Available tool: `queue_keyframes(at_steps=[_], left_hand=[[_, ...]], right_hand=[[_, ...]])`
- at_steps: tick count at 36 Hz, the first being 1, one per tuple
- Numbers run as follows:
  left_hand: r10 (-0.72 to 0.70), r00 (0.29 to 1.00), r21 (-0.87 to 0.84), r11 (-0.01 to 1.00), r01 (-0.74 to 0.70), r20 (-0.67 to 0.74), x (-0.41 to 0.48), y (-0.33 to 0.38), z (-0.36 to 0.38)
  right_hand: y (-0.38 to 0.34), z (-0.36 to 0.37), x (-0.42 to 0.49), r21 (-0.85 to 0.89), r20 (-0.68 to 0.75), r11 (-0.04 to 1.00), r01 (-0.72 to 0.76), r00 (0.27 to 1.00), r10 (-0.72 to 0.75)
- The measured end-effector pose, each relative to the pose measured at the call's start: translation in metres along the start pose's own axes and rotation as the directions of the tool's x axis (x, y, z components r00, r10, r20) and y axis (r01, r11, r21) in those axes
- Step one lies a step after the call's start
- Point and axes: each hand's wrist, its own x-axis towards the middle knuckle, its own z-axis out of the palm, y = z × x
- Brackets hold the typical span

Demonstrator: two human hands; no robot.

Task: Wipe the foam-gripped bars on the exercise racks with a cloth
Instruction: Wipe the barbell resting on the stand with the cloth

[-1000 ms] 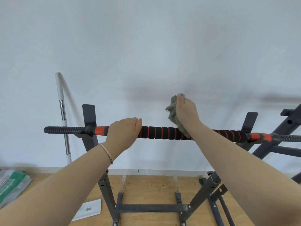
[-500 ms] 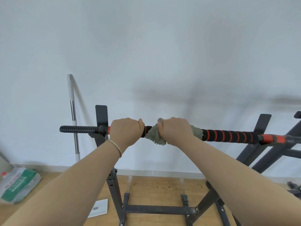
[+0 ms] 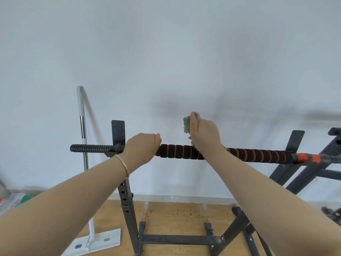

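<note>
The left hand (image 3: 141,146) is gripping the bar (image 3: 258,155), which is lying across the rack (image 3: 127,204). The right hand (image 3: 204,131) is clutching a grey cloth (image 3: 186,124) above the foam. A bag (image 3: 13,202) is showing red lettering, too blurred to read.

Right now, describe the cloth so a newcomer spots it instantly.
Find the black foam bar with orange rings lying across the dark steel rack against the white wall. Near its middle, the right hand is raised over it. The grey-green cloth is the frayed wad bunched in that hand; the left hand holds only bar.
</note>
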Motion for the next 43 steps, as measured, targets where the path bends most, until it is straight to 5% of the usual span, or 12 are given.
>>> queue_keyframes(at_steps=[4,7,11,15,19,22,24,28,33,35,37,43], left_hand=[[-0.02,0.987,0.003,1.0,0.02,0.161,0.011,-0.023,-0.011],[-0.054,0.936,-0.086,0.992,0.089,0.348,0.006,-0.02,-0.01],[-0.028,0.973,0.02,1.0,0.024,0.23,0.002,-0.016,-0.005],[-0.025,0.983,0.069,0.998,0.013,0.183,-0.001,-0.015,-0.004],[-0.03,0.993,0.086,0.996,0.02,0.111,-0.008,-0.01,-0.002],[-0.039,0.998,0.093,0.995,0.034,0.046,-0.013,-0.009,0.005],[-0.031,0.999,0.1,0.995,0.03,0.007,-0.017,-0.008,0.006],[-0.051,0.997,0.073,0.996,0.055,-0.058,-0.021,-0.004,-0.001],[-0.125,0.96,-0.191,0.979,0.077,-0.251,-0.016,0.002,0.007],[-0.216,0.938,-0.461,0.885,0.07,-0.272,-0.015,0.014,-0.003],[-0.361,0.928,-0.738,0.65,0.181,-0.09,-0.016,0.029,-0.022],[-0.426,0.895,-0.966,0.145,0.213,0.133,-0.013,0.052,-0.045]], right_hand=[[-0.008,0.018,-0.022,-0.216,0.115,0.941,0.259,0.964,-0.239],[-0.012,0.035,-0.036,-0.458,0.304,0.831,0.316,0.934,-0.187],[-0.014,0.034,-0.025,-0.522,0.395,0.747,0.412,0.893,-0.216],[-0.026,0.027,-0.003,-0.336,0.501,0.908,0.251,0.864,-0.053],[-0.029,0.015,0.011,-0.106,0.782,0.981,-0.163,0.596,0.184],[-0.028,0.018,0.015,-0.055,0.845,0.957,-0.286,0.498,0.197],[-0.029,0.02,0.018,-0.075,0.808,0.965,-0.251,0.551,0.206],[-0.027,0.018,0.023,0.089,0.501,0.946,-0.31,0.835,0.226],[-0.03,-0.017,0.011,0.398,0.435,0.799,-0.45,0.86,0.267],[-0.031,-0.024,0.007,0.449,0.47,0.723,-0.525,0.827,0.309],[-0.031,-0.029,0.003,0.503,0.531,0.614,-0.608,0.778,0.336],[-0.037,-0.04,-0.007,0.529,0.595,0.573,-0.626,0.755,0.275]])
